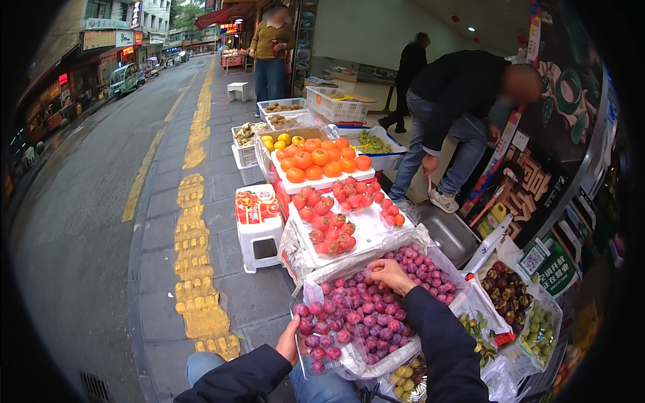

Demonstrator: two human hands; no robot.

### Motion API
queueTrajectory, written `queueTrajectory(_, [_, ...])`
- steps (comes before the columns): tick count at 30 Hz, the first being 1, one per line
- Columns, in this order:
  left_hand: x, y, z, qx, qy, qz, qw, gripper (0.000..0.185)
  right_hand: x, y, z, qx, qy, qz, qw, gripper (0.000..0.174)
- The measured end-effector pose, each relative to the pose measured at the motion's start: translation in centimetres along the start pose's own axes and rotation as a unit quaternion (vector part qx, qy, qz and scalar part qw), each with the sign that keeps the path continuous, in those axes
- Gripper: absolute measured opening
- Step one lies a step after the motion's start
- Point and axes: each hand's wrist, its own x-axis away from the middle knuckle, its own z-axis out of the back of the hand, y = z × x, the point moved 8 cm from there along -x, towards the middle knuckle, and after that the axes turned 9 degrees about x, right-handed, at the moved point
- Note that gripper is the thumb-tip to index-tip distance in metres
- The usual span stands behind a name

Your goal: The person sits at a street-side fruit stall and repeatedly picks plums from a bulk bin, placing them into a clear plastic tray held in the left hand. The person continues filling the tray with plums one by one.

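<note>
My left hand [288, 341] grips the near left edge of a clear plastic container [347, 363] that holds several purple-red plums [322, 332]. The container is tilted and overlaps the left side of a lined crate [390, 358] heaped with loose plums [385, 320]. Over the far part of that heap, my right hand [390, 276] reaches down with bent fingers touching the fruit. Whether a plum is pinched between those fingertips cannot be made out.
Beyond the plums are trays of red persimmons [330, 226] and orange persimmons [317, 158]. A white stool [259, 226] stands left, on the pavement. Mangosteens [504, 292] lie right. A person bends near a metal sink [448, 234]; another person [272, 50] stands farther back.
</note>
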Motion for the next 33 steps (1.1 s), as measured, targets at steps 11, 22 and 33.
queueTrajectory(11, [0.3, 0.1, -1.2, 0.031, -0.023, -0.004, 0.999, 0.072, 10.6, -10.5, -1.6, 0.047, 0.073, 0.239, 0.967, 0.039])
queueTrajectory(22, [0.4, 0.1, -0.7, 0.023, 0.006, -0.006, 1.0, 0.07, 12.1, -9.9, -4.6, -0.157, -0.038, 0.071, 0.984, 0.043])
queueTrajectory(33, [1.1, 0.9, -1.3, 0.021, 0.027, -0.023, 0.999, 0.063, 16.1, -12.8, -14.7, 0.271, -0.021, 0.435, 0.858, 0.042])
